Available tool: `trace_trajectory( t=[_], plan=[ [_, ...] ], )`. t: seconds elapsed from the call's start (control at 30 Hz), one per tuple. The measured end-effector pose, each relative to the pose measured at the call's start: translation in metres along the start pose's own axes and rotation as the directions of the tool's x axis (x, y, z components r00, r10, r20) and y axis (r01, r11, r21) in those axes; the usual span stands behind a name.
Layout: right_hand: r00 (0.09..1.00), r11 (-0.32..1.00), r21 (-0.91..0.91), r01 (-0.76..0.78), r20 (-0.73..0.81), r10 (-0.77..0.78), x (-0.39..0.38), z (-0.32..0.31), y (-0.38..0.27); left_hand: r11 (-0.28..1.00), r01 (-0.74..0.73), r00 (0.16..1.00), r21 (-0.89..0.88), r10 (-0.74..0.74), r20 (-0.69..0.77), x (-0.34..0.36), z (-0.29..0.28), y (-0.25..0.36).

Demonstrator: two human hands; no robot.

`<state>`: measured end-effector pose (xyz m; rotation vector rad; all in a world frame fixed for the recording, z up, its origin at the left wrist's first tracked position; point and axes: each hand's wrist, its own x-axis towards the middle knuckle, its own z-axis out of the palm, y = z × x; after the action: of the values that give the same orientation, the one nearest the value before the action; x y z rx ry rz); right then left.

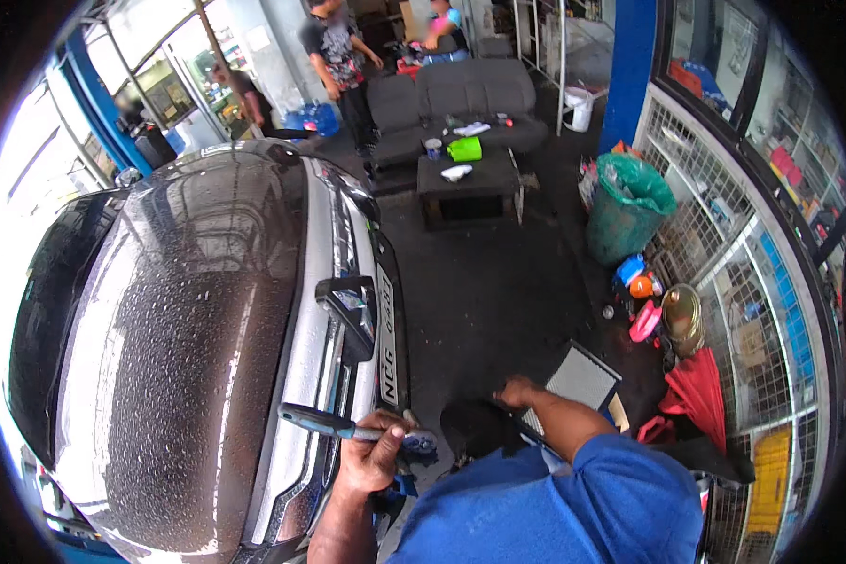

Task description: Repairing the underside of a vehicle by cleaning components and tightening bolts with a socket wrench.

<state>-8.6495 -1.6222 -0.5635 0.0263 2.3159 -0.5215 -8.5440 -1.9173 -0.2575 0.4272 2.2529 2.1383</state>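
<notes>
My left hand [371, 461] is closed around a long-handled brush [320, 421], held level beside the front of a car. Its dark grey and blue handle points left, toward the bumper; the dark head lies to the right of my fist, partly hidden. Farther right, my right hand [515, 390] reaches forward with the fingers curled in. A dark shape sits just below it, and what the fingers hold, if anything, is hidden. Beneath my right forearm lies a rectangular panel air filter [573, 383], pale and pleated with a black frame.
The wet dark car [188, 329] fills the left side. A low black table [468, 193] and grey sofa [475, 89] stand ahead; people are beyond. At right are a green-lined bin [630, 211], red cloth [700, 399], a gold tin [683, 320] and wire-mesh shelving [724, 273].
</notes>
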Motion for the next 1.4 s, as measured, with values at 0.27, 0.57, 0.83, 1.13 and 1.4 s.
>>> trace_trajectory(
  t=[0.27,0.57,0.83,1.13,1.4],
  plan=[
    [0.985,0.957,0.230,-0.174,0.057,0.165,0.063,-0.101,0.015,0.998,0.057,0.998,0.003,-0.057,-0.029,0.114,0.018,-0.019],
    [0.956,0.903,0.322,-0.284,0.022,0.292,0.196,-0.180,0.110,0.955,0.238,0.971,0.176,-0.239,-0.019,0.360,0.065,-0.091],
    [0.986,0.764,0.643,-0.062,-0.077,0.145,0.245,-0.218,0.216,0.887,0.419,0.873,0.192,-0.452,0.182,0.528,0.118,-0.151],
    [0.958,0.275,0.946,-0.171,0.094,0.271,0.278,-0.349,0.155,0.746,0.628,0.738,0.223,-0.662,0.133,0.644,0.111,-0.200],
    [0.925,0.312,0.916,-0.254,0.137,0.353,0.371,-0.434,0.130,0.683,0.672,0.652,0.285,-0.729,0.209,0.765,0.088,-0.262]
  ],
)
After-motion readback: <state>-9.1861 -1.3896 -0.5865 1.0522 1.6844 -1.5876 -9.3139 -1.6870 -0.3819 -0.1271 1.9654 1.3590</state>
